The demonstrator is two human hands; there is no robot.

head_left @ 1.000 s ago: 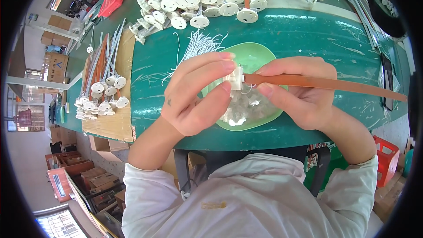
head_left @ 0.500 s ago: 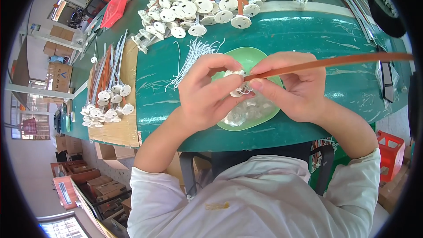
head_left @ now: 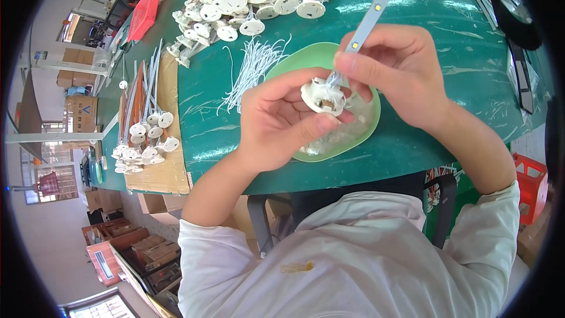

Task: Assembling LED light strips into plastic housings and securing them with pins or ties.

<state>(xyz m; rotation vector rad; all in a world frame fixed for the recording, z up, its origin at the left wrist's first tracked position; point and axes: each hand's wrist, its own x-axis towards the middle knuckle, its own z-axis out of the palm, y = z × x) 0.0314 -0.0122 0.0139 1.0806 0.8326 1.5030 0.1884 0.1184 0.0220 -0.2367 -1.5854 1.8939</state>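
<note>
My left hand (head_left: pixel 268 121) holds a round white plastic cap (head_left: pixel 321 99), its thumb and fingers gripping the edge. My right hand (head_left: pixel 400 68) pinches an LED strip (head_left: pixel 376 9) near its lower end, which meets the cap. The strip's grey face with yellow LEDs is visible, slanting up to the right. Both hands are over a light green bowl (head_left: pixel 321 54) containing small clear pieces, too blurred to tell. A bundle of thin white wires (head_left: pixel 253 68) lies on the green table, left of the bowl.
Many white caps with strips are piled (head_left: pixel 235 3) at the table's far side. Several more capped strips (head_left: pixel 147 135) lie on cardboard (head_left: pixel 168 174) at left. A red basket (head_left: pixel 143 15) sits far left, a black object (head_left: pixel 519 79) at right, and a red stool (head_left: pixel 529 185) beside the table.
The LED strip has swung from pointing right, brown side showing, to pointing up with its LED face showing. My left hand has turned the cap, and my right hand has risen.
</note>
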